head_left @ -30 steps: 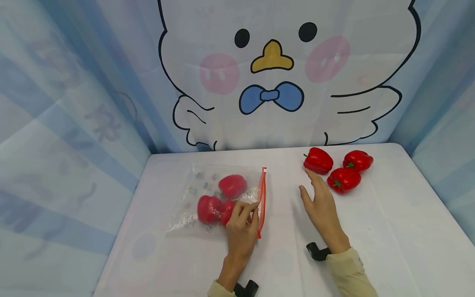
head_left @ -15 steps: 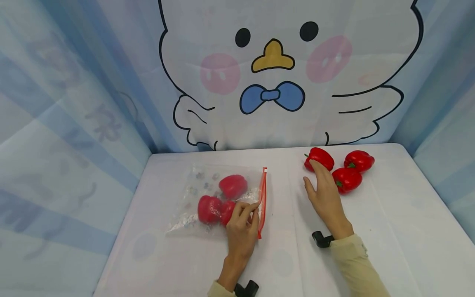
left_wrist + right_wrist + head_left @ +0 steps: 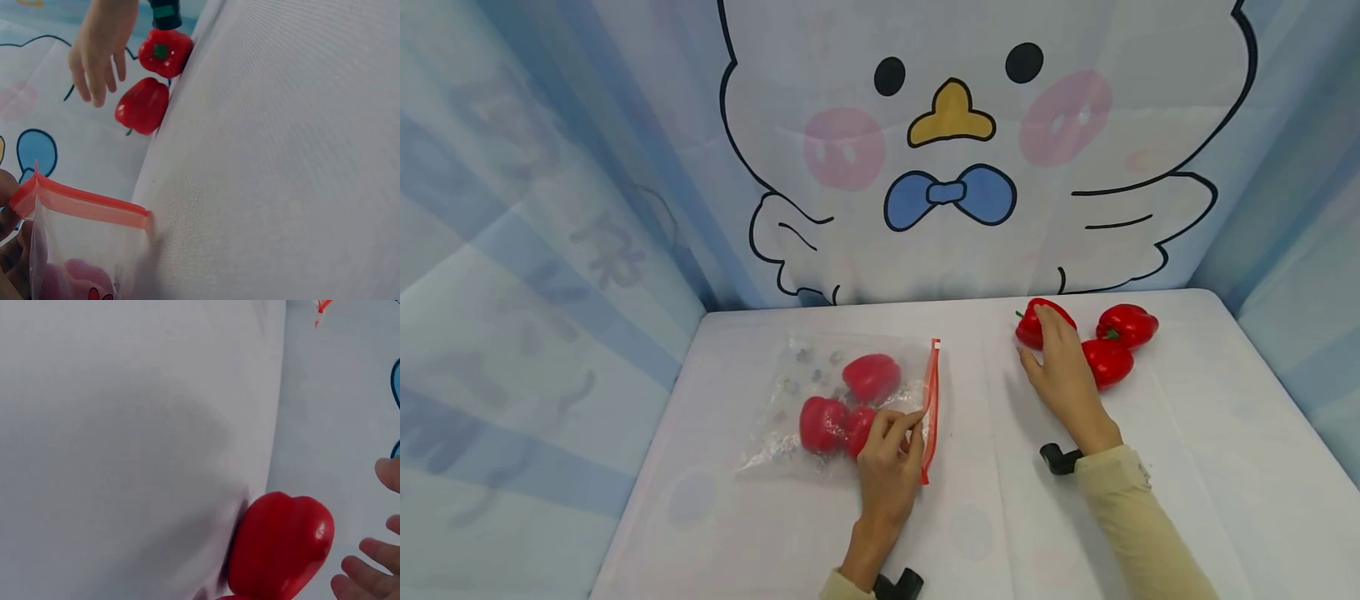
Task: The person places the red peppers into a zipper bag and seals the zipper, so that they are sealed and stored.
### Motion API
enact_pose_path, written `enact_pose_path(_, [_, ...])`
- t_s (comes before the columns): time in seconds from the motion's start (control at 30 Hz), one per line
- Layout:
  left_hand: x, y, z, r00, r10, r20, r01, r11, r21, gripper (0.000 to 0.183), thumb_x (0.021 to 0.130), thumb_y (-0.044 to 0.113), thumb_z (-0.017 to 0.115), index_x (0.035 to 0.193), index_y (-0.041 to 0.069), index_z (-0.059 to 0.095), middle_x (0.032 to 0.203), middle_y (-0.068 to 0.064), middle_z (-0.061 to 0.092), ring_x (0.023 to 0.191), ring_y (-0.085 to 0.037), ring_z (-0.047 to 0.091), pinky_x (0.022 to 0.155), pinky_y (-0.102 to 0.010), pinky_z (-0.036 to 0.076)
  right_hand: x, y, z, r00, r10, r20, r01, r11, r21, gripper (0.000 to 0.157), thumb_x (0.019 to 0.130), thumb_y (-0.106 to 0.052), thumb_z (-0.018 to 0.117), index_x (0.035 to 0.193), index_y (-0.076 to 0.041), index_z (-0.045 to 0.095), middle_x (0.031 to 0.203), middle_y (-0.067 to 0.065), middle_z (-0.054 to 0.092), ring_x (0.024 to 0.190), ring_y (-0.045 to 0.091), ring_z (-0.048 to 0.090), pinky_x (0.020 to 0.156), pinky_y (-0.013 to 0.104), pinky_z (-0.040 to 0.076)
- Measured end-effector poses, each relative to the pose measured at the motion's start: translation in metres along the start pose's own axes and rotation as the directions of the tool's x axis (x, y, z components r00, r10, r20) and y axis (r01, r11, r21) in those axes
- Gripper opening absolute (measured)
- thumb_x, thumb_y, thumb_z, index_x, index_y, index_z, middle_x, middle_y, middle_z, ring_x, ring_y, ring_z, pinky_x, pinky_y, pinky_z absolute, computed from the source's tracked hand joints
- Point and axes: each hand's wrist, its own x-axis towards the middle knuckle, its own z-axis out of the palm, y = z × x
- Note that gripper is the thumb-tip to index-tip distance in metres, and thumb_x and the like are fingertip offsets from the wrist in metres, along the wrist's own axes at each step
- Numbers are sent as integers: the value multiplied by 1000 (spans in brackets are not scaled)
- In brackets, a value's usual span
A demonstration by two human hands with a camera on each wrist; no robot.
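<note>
Red pepper [image 3: 1029, 332] | beneath right hand [image 3: 1066, 375], fingers extended, empty | left hand [image 3: 889, 467] pinches bag edge [image 3: 932, 383]

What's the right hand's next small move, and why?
Probably lower the right hand and curl its fingers round the leftmost loose pepper: its relaxed fingers hover by that pepper, apparently not touching, while the left hand pinches the red zip edge of the bag.

Peppers [image 3: 1126, 325] lie right of a bag [image 3: 801, 375] holding apparently three items [image 3: 871, 377].
</note>
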Motion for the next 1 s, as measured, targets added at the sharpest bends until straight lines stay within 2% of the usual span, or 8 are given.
enact_pose_path(0.43, [1, -1, 1, 999, 40, -22, -40, 999, -2, 27, 87, 0, 82, 112, 11, 79, 95, -2, 66, 71, -7, 57, 62, -10, 50, 22, 10, -4, 994, 50, 101, -48, 999, -18, 77, 96, -9, 69, 159, 6, 27, 163, 35, 28, 148, 54, 29, 106, 73, 43])
enact_pose_path(0.73, [2, 1, -1, 999, 32, -13, -32, 999, 5, 26, 88, 2, 81, 112, 11, 79, 96, -1, 66, 71, -7, 57, 62, -11, 51, 34, 12, -2, 983, 75, 165, -59, 993, -99, 79, 96, -10, 69, 159, 9, 25, 162, 36, 26, 149, 55, 25, 109, 73, 41])
enact_pose_path(1.0, [0, 1, -1, 1000, 7, 5, -7, 1000, 0, 24, 90, 3, 79, 112, 12, 79, 97, -1, 65, 72, -8, 57, 62, -10, 50, 36, 15, 1, 987, 77, 144, -51, 983, -174, 77, 93, -7, 72, 156, 9, 32, 159, 37, 31, 146, 56, 29, 106, 73, 44])
